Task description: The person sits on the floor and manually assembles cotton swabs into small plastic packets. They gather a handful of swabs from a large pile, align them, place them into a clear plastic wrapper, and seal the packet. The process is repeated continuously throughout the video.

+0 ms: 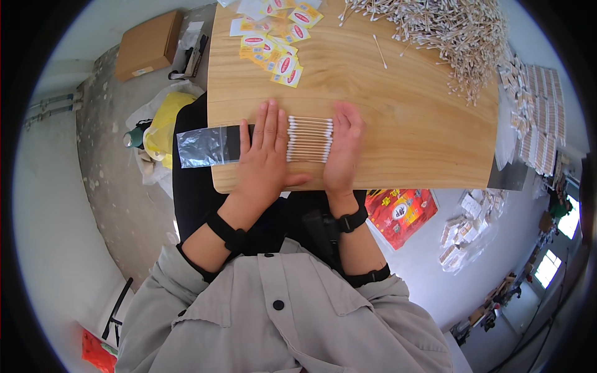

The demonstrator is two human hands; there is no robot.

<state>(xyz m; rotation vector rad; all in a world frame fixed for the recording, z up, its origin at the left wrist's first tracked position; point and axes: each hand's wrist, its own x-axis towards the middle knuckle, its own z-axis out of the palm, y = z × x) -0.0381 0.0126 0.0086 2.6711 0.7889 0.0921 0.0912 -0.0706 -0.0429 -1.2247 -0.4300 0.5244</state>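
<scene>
A row of cotton swabs (310, 140), white-tipped at both ends with pale sticks, lies side by side between my hands near the table's front edge. My left hand (264, 158) rests flat at the row's left ends, fingers stretched out. Partly beneath it is a dark flat strip (233, 144), and a clear plastic bag (202, 148) reaches from there past the table's left edge. At the right ends stands my right hand (344, 149), turned on its side, fingers extended and slightly blurred. Neither hand grasps anything that I can see.
A big heap of loose cotton swabs (448, 37) covers the far right of the wooden table (410, 143). Yellow-and-white printed packets (273, 53) are spread at the far left. Bundled swabs (541, 118) stand beyond the right edge. A cardboard box (149, 45) sits on the floor.
</scene>
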